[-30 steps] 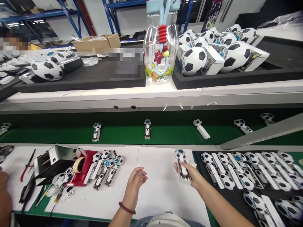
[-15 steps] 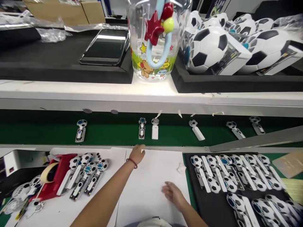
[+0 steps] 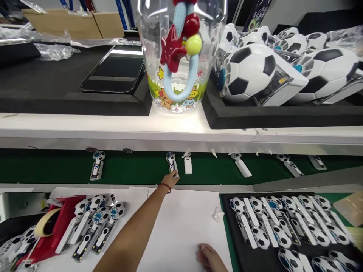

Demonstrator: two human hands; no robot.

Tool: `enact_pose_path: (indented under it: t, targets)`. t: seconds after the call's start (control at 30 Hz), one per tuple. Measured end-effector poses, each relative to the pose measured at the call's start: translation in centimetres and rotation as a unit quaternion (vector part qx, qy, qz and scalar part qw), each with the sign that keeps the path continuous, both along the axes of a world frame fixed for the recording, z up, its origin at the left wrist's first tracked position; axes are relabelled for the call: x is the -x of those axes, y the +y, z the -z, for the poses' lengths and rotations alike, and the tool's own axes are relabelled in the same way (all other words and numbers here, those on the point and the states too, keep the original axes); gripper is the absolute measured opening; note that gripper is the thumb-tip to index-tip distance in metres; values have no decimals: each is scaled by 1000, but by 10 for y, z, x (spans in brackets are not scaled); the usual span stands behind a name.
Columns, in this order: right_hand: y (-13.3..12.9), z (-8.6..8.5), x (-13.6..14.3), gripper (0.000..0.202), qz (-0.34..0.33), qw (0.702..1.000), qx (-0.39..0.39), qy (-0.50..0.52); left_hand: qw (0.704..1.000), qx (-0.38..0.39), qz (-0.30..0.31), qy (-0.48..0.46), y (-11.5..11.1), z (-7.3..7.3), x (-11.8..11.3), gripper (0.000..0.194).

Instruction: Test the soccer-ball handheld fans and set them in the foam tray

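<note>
My left hand [image 3: 171, 179] reaches over the green belt [image 3: 144, 170], its fingers closed on the lower end of a small football-patterned handheld fan [image 3: 171, 160]. The fan has a round head with a blue centre and an exposed circuit inside its handle; my fingertips hide its bottom. Just right of it lies a similar white-backed fan [image 3: 187, 164], not touched. My right hand [image 3: 209, 257] hovers low over the white paper [image 3: 181, 226], loosely curled, somewhat blurred, with nothing visible in it.
More fans lie spread along the belt. A black tray [image 3: 238, 260] at right holds rows of them; several rest at left beside a red tape dispenser [image 3: 61, 219]. A shelf [image 3: 113, 126] above carries a clear cup [image 3: 176, 87], a phone [image 3: 113, 71] and football-shaped pieces [image 3: 249, 71].
My left hand has moved forward onto the belt and taken hold of the fan, which is now slightly tilted. My right hand has drawn back toward me. The view has tipped upward.
</note>
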State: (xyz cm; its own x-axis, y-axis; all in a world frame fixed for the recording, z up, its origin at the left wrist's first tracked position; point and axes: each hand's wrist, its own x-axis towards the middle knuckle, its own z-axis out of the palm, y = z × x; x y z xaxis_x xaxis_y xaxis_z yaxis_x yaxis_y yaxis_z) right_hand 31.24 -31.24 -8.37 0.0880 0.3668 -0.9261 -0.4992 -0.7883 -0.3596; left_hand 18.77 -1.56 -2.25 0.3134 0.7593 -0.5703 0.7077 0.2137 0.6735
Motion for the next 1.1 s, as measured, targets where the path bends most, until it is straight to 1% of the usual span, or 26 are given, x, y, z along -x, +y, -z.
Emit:
enact_pose_path:
  t: [0.07,0.13,0.2,0.27,0.3,0.37,0.4,0.47,0.53,0.6,0.63,0.67,0.7,0.73,0.77,0.8,0.83,0.87,0.9,0.93,1.0,1.1]
  targets:
    - [17,-7,2,43,14,1000,-15,-18,997,16,-41,-62,-26,-17,9,35]
    - [36,-23,7,48,28,998,-46,-17,990,39,-74,-114,-62,-36,22,39]
    - [58,-48,17,57,41,995,-95,15,983,56,-89,-148,-106,-53,35,40]
    - [79,-80,30,71,62,984,-146,77,981,55,-91,-165,-152,-69,48,33]
    - [89,-96,38,74,70,980,-160,95,983,41,-80,-162,-173,-77,54,30]
    - [104,-124,53,74,80,971,-194,110,992,-7,-21,-124,-210,-91,64,29]
    - [109,-135,60,71,85,968,-209,106,995,-34,19,-91,-224,-97,69,31]
    - [114,-150,73,65,91,967,-221,92,993,-66,93,-23,-246,-110,80,39]
    - [111,-159,83,59,91,968,-219,77,991,-63,122,4,-260,-121,92,45]
    - [103,-166,89,50,84,968,-224,75,992,-46,115,-33,-268,-130,104,46]
    - [97,-170,91,45,77,967,-229,77,993,-38,87,-71,-270,-134,109,43]
    - [91,-175,93,42,70,966,-235,80,993,-29,39,-112,-272,-137,113,41]
    - [85,-181,95,41,61,965,-242,83,987,-13,-23,-156,-274,-139,115,40]
    - [79,-188,97,41,53,963,-250,86,975,12,-90,-203,-274,-141,116,40]
    - [73,-195,98,41,46,960,-260,89,955,48,-148,-251,-275,-144,116,44]
    - [67,-202,100,40,39,957,-273,88,931,94,-186,-299,-275,-145,114,51]
    - [61,-209,102,40,33,954,-287,82,906,137,-199,-347,-276,-147,111,60]
    - [56,-214,104,40,28,950,-302,69,885,168,-193,-388,-277,-149,108,69]
    - [51,-218,106,39,24,948,-314,54,872,186,-180,-415,-278,-150,105,76]
    - [47,-221,108,38,20,945,-323,39,867,193,-167,-428,-279,-150,103,81]
    - [40,-224,110,37,17,945,-325,34,869,189,-152,-432,-283,-150,101,88]
    - [33,-225,113,39,25,949,-307,75,868,197,-156,-429,-291,-149,102,92]
